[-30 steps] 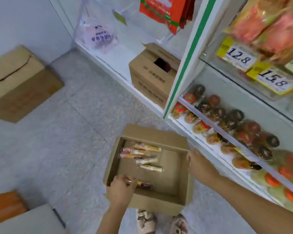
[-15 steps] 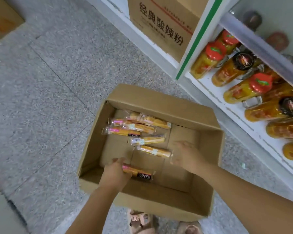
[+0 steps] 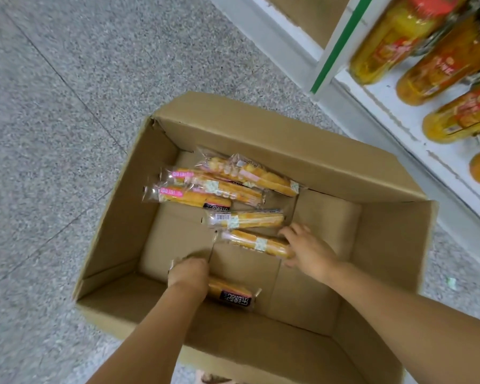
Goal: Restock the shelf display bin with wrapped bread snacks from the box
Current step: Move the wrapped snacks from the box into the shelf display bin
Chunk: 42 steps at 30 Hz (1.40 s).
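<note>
Since half a second ago our right hand (image 3: 308, 249) has slid from bare cardboard onto the end of a clear-wrapped, golden, pale-stickered bread stick (image 3: 257, 243), and our view has dropped closer.

Grey speckled stone floor (image 3: 67, 134) fills nine to twelve o'clock. On it, at centre, stands the open brown cardboard box (image 3: 261, 139). At one to three o'clock the white shop shelf (image 3: 399, 126) carries orange-filled clear jars (image 3: 455, 120); we see no display bin.

Inside the box a loose bunch of clear-wrapped golden bread snacks (image 3: 233, 187) lies toward its eleven o'clock corner. Nearer us, our right hand pinches the three o'clock end of the pale-stickered bread stick, fingers above and thumb below. At the six o'clock wall lies the black-labelled bread stick (image 3: 233, 295). Our left hand (image 3: 189, 275) curls over its nine o'clock end and seems to grip it, though the fingertips are hidden.

We judge these snacks light, soft and easily crushed, with slick, crinkly film. We would hold each gently round the middle, or gather several by the wrapper ends.
</note>
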{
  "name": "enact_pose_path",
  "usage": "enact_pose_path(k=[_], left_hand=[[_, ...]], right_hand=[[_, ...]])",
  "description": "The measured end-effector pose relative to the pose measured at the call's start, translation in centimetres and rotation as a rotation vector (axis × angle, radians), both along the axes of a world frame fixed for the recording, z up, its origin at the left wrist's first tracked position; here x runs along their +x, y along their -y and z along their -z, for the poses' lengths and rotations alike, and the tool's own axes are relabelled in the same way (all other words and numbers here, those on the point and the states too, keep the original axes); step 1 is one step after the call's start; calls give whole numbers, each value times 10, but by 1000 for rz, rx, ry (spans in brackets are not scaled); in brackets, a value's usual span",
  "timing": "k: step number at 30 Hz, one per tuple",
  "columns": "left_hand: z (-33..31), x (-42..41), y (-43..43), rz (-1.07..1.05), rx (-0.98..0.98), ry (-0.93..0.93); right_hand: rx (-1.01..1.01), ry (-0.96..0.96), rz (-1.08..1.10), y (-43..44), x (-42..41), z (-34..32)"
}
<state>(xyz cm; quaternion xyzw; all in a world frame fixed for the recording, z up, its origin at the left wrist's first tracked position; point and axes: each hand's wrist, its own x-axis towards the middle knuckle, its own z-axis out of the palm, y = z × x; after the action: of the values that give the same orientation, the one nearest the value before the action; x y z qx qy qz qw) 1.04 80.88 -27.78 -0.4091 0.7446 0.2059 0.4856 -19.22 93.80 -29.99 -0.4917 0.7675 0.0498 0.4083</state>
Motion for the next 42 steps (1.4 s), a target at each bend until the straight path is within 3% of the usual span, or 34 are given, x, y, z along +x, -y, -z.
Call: enact_pose_path(k=[4, 9, 15, 18, 21, 26, 30, 33, 36, 42], left_hand=[[12, 1, 0, 154, -8, 16], [-13, -3, 1, 205, -34, -21], [-97, -5, -5, 189, -55, -55], [-154, -10, -7, 44, -56, -101], [-214, -17, -11, -122, -39, -175], [-319, -38, -18, -727, 99, -393], [-407, -54, -20, -1196, 338, -593], [-477, -68, -16, -1453, 594, -843], [-535, -86, -12, -1509, 767, -1039], [-641, -115, -10, -1472, 796, -1264]], right_hand=[[-67, -2, -9, 3, -1, 9], [40, 140, 59, 3, -6, -17], [267, 446, 391, -8, -16, -112], [326, 723, 667, -11, -28, -181], [301, 883, 862, -14, -42, -249], [152, 1198, 1203, -17, -61, -354], [59, 1469, 1311, -17, -68, -446], [-14, 1491, 1292, -22, -73, -514], [-68, 1471, 1251, -30, -76, -579], [-119, 1403, 1064, -60, -82, -682]])
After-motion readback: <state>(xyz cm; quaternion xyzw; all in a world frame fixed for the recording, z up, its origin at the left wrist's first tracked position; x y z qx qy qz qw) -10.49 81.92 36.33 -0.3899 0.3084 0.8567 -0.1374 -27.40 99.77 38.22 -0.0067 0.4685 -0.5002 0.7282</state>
